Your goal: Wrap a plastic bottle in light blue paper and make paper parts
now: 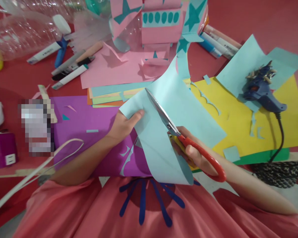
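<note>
A large light-blue sheet of paper (188, 105) is held up in front of me, its near part curling down toward my shirt. My left hand (126, 124) pinches the sheet's left edge, thumb on top. In my right hand (191, 150) are the scissors (171, 127), red-handled with metal blades. The blades lie over the sheet and point up and left toward its far edge. A yellow part of the handle shows beneath, and the paper hides some of my right fingers.
Purple (76, 122) and yellow (238, 132) sheets with blue scraps cover the table. A glue gun (265, 92) with a cord lies right. Several markers (71, 76), plastic bottles (27, 33) and a pink paper construction (161, 33) stand farther back. A blurred-out object (38, 129) is left.
</note>
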`<state>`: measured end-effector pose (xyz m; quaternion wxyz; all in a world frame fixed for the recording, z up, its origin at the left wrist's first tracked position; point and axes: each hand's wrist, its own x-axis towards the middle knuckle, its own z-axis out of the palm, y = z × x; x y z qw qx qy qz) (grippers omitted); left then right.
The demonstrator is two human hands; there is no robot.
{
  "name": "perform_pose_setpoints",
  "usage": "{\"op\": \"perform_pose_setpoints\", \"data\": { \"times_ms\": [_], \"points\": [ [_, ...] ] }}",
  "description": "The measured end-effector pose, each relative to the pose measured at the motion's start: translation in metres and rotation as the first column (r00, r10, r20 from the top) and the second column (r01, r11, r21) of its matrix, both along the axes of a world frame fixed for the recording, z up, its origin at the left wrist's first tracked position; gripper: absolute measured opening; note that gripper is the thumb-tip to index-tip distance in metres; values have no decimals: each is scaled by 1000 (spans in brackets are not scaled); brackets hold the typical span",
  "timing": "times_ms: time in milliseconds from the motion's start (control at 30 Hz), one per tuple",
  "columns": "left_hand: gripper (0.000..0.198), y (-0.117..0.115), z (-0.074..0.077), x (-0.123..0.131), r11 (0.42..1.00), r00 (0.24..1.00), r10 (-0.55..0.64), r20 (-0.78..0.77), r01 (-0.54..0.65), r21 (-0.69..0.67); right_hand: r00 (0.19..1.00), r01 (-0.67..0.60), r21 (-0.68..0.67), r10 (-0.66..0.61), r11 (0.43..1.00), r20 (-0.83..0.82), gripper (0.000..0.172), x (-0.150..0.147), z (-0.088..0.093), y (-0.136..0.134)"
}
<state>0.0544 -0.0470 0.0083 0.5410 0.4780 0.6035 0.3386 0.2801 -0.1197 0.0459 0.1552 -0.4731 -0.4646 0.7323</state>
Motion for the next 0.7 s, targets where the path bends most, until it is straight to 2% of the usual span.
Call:
{"op": "perform_pose_setpoints", "data": {
  "times_ms": [267, 467, 700],
  "points": [
    [33, 1, -1, 0, 1000, 1000, -4, 6, 4, 13, 998, 64, -10, -64, 998, -29, 66, -1, -5, -3],
    [38, 2, -1, 0, 1000, 1000, 1, 6, -1, -4, 997, 74, -15, -75, 997, -30, 65, -1, -8, -4],
    [33, 1, 1, -1, 1000, 1000, -19, -16, 19, -9, 997, 77, 14, -77, 997, -28, 64, -1, -11, -6]
  ]
}}
